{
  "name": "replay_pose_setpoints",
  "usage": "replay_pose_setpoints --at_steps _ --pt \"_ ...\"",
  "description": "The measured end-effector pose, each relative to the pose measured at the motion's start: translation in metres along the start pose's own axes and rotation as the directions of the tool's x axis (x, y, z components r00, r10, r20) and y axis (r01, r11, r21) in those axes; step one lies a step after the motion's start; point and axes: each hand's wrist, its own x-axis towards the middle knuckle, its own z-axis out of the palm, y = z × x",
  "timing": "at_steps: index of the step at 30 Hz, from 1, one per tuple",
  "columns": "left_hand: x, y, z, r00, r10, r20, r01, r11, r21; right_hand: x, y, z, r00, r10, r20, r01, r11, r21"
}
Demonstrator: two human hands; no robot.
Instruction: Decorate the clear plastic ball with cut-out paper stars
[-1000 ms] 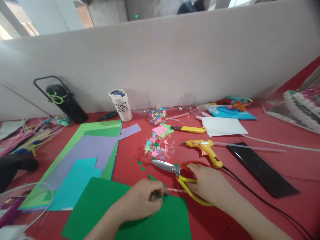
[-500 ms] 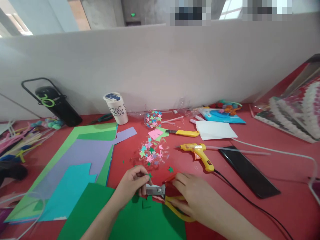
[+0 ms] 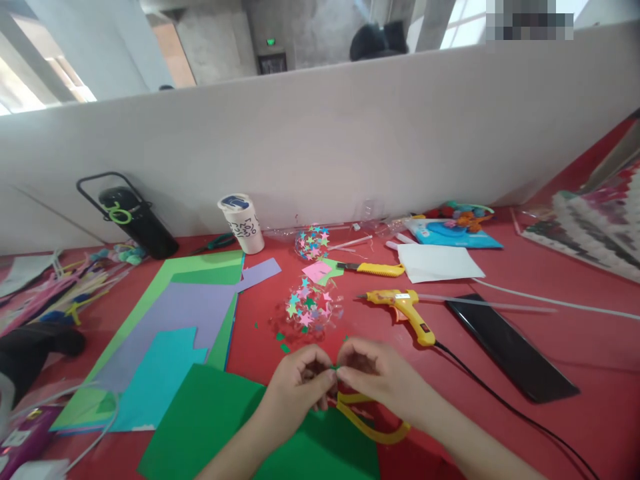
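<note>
My left hand (image 3: 307, 380) and my right hand (image 3: 373, 373) meet at the fingertips above a green sheet (image 3: 210, 413). Both are closed in a pinch on a tiny green paper piece (image 3: 335, 367), mostly hidden by the fingers. Below my right hand are yellow-handled scissors (image 3: 380, 435); their blades are covered by my hands, and I cannot tell whether they hang from my fingers or rest on the sheet. Just beyond the hands sits a clear ball covered with coloured paper stars (image 3: 310, 307), with green scraps (image 3: 283, 341) near it.
A yellow glue gun (image 3: 407, 307) and a black phone (image 3: 510, 347) lie to the right. Further back are a yellow cutter (image 3: 375, 269), a second star ball (image 3: 313, 243) and a white cup (image 3: 243, 225). Coloured sheets (image 3: 170, 320) and a black bottle (image 3: 143, 223) are on the left.
My right hand has left its grip around the scissors' handles and joined my left fingertips at the green piece. My left hand has shifted right. The view has shifted slightly.
</note>
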Motion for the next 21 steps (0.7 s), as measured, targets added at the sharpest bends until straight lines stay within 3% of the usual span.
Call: replay_pose_setpoints --at_steps 4,6,7,8,10,12,14,18,20,21 --pt "0.003 -0.002 0.002 0.999 0.02 -0.033 -0.02 1.0 -0.012 -0.002 0.001 -0.003 0.999 -0.026 -0.028 0.025 0.999 -0.033" --pt "0.004 -0.002 0.003 0.998 -0.004 -0.064 0.001 0.998 -0.059 -0.003 0.005 -0.004 0.982 -0.155 -0.11 0.134 0.976 -0.173" --pt "0.004 -0.002 0.004 0.997 -0.027 -0.074 0.02 0.996 -0.086 -0.002 0.007 -0.005 0.95 -0.276 -0.145 0.224 0.928 -0.297" --pt "0.004 -0.002 0.005 0.996 -0.05 -0.076 0.041 0.992 -0.115 -0.002 0.01 -0.005 0.896 -0.417 -0.153 0.317 0.842 -0.437" --pt "0.003 -0.001 0.006 0.995 -0.083 -0.048 0.073 0.98 -0.183 -0.001 0.016 -0.003 0.746 -0.662 -0.067 0.458 0.585 -0.669" --pt "0.001 0.0 0.007 0.996 -0.085 -0.027 0.075 0.962 -0.262 -0.001 0.019 0.001 0.639 -0.768 0.052 0.519 0.381 -0.765" --pt "0.001 0.0 0.007 0.996 -0.083 -0.026 0.071 0.946 -0.317 -0.001 0.019 0.005 0.592 -0.798 0.118 0.531 0.276 -0.801" --pt "0.006 -0.006 0.002 0.99 -0.129 -0.05 0.104 0.932 -0.346 -0.002 0.015 0.002 0.607 -0.787 0.109 0.52 0.289 -0.804" --pt "0.01 -0.01 -0.002 0.987 -0.141 -0.077 0.107 0.934 -0.341 0.0 0.017 -0.013 0.652 -0.758 0.008 0.421 0.353 -0.835" --pt "0.012 -0.011 -0.005 0.985 -0.141 -0.094 0.103 0.937 -0.334 0.001 0.019 -0.024 0.699 -0.708 -0.1 0.298 0.415 -0.86"
